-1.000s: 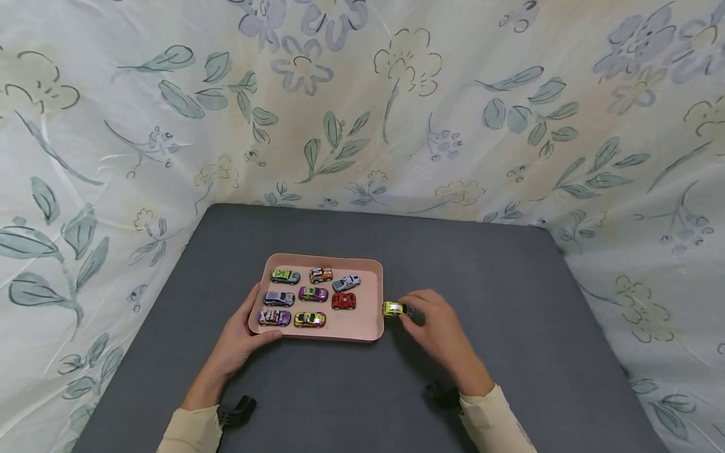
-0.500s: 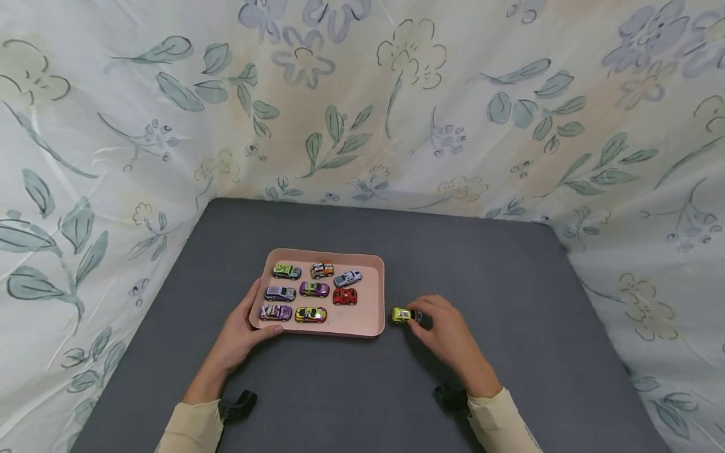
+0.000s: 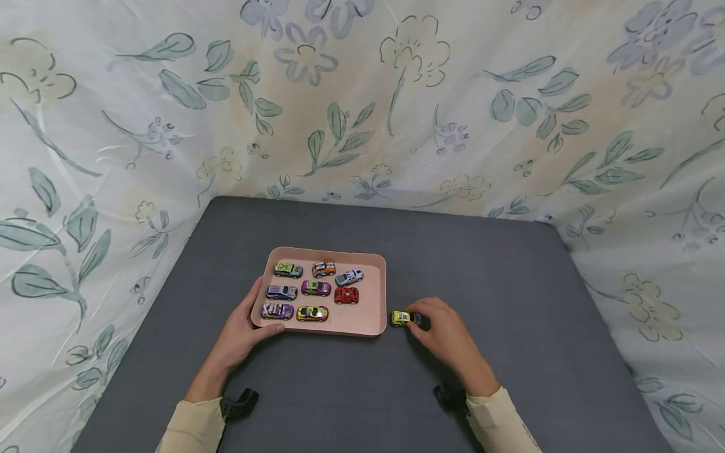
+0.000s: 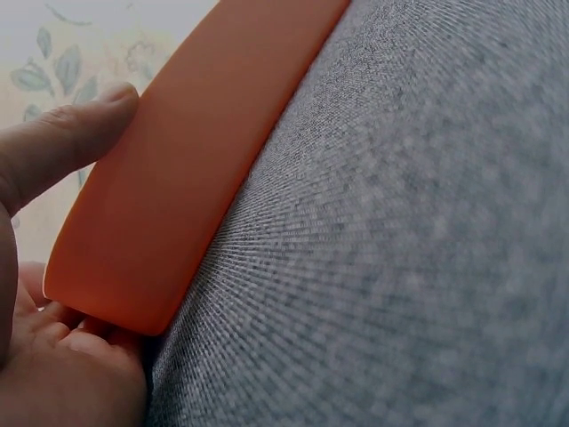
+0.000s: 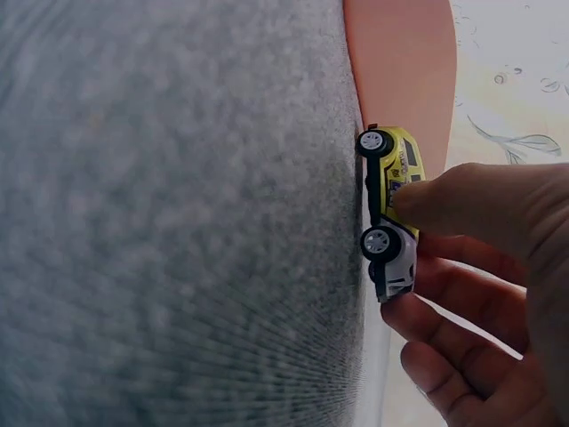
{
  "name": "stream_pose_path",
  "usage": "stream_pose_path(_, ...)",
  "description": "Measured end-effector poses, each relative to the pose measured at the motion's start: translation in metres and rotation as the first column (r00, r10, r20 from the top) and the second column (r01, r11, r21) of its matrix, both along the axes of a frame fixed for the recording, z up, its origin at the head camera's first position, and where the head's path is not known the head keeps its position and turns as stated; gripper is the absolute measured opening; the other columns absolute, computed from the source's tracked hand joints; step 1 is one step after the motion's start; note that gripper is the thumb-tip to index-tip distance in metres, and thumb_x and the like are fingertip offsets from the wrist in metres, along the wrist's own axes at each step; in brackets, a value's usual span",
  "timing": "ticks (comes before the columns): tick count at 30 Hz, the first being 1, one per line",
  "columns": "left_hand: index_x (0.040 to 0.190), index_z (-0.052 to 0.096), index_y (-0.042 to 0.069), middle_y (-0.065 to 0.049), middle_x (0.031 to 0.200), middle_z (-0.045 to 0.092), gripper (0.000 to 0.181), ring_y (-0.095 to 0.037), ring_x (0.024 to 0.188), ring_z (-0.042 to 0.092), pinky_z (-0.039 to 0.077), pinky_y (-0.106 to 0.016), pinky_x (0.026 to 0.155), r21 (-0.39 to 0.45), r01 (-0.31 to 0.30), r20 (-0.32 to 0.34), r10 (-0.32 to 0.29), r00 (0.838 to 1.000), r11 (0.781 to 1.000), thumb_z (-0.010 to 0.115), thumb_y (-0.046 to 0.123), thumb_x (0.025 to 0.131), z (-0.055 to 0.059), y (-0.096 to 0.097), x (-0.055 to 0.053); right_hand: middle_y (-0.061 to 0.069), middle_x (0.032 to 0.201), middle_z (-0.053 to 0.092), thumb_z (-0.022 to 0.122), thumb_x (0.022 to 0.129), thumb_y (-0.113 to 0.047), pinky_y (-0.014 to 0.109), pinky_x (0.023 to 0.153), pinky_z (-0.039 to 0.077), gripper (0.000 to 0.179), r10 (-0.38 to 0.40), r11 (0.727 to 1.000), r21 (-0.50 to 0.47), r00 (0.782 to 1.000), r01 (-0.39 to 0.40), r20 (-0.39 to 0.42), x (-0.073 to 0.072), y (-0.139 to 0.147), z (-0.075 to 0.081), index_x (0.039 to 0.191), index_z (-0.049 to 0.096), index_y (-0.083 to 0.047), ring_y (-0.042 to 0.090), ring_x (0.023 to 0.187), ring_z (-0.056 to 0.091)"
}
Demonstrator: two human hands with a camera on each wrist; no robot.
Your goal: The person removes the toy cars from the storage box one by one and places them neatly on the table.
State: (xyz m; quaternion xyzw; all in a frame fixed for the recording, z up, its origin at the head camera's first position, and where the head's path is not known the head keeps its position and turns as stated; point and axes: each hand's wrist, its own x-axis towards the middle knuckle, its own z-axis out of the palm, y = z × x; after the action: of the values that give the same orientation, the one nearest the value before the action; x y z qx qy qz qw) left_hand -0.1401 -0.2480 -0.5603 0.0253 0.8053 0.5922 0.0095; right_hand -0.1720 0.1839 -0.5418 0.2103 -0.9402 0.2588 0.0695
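Note:
A pink rectangular tray (image 3: 368, 314) lies on the table, bearing several small toy cars in loose rows, among them a red one (image 3: 347, 296) and a purple one (image 3: 315, 288). My left hand (image 3: 240, 330) grips the tray's near-left corner; in the left wrist view its thumb (image 4: 111, 111) lies along the side wall and the fingers bend at the corner. Just outside the tray's right edge, my right hand (image 3: 447, 336) pinches a yellow toy car (image 5: 396, 191) between thumb and fingers. Its wheels face the grey cloth, touching or very close to it; part of its side is covered by the thumb.
A dark grey cloth covers the table (image 3: 510, 283). Floral fabric (image 3: 351, 113) hangs behind and along both sides. Black straps with camera mounts (image 3: 239, 404) sit at the wrists, below cream sleeves (image 3: 195, 425).
My right hand has moved the yellow car slightly right and nearer, away from the tray's right edge. The left hand keeps its hold on the tray. The head view has shifted a little.

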Motion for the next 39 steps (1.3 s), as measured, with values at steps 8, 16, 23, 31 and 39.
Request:
stream_pose_path(8,0.175,0.014,0.01,-0.02,0.174,0.031,0.118,-0.038,0.159,0.029,0.026,-0.025,0.122,-0.003,0.001,-0.011,-0.001,1.0,1.0,0.093,0.011,0.088,0.0,0.0,-0.001,0.0,0.11,0.075,0.092,0.087,-0.008,0.049,0.093,0.057,0.025,-0.002,1.0,-0.008,0.999,0.002,0.034,-0.002,0.0,-0.003,0.109,0.082,-0.012,0.024,0.105,0.068)
stream_pose_path(16,0.175,0.015,0.01,-0.021,0.173,0.033,0.119,-0.039,0.159,0.03,0.021,-0.065,0.124,-0.015,-0.005,-0.003,0.005,1.0,1.0,0.094,0.011,0.087,0.003,0.0,0.0,0.006,0.118,0.075,0.093,0.087,-0.015,0.053,0.097,0.055,0.037,-0.01,1.0,-0.03,1.0,0.01,0.02,-0.004,0.001,0.006,0.121,0.08,-0.008,0.029,0.113,0.067)
stream_pose_path(23,0.176,0.015,0.012,-0.019,0.173,0.034,0.119,-0.038,0.159,0.031,0.021,-0.062,0.124,-0.025,-0.008,0.0,0.008,1.0,1.0,0.094,0.013,0.087,0.003,0.001,0.0,0.009,0.127,0.073,0.092,0.09,-0.023,0.056,0.101,0.055,0.047,-0.022,0.996,-0.089,0.999,0.02,-0.023,-0.007,-0.003,0.021,0.131,0.076,-0.007,0.031,0.12,0.067)
stream_pose_path(31,0.175,0.015,0.009,-0.019,0.174,0.032,0.118,-0.038,0.159,0.031,0.027,-0.016,0.118,-0.012,-0.001,-0.024,0.001,1.0,1.0,0.094,0.014,0.088,0.0,-0.001,-0.002,0.008,0.137,0.07,0.092,0.091,-0.031,0.057,0.103,0.054,0.054,0.013,0.991,-0.133,1.0,-0.012,0.002,-0.015,-0.024,0.037,0.137,0.074,-0.01,0.03,0.129,0.064)
stream_pose_path(39,0.175,0.015,0.01,-0.019,0.173,0.033,0.118,-0.038,0.157,0.034,0.028,-0.013,0.115,0.011,0.009,-0.03,-0.008,1.0,1.0,0.094,0.012,0.088,-0.003,-0.002,-0.001,0.008,0.139,0.069,0.092,0.091,-0.034,0.055,0.106,0.053,0.057,0.076,0.989,-0.123,0.997,-0.076,-0.003,-0.028,-0.051,0.038,0.139,0.074,-0.009,0.029,0.13,0.064)
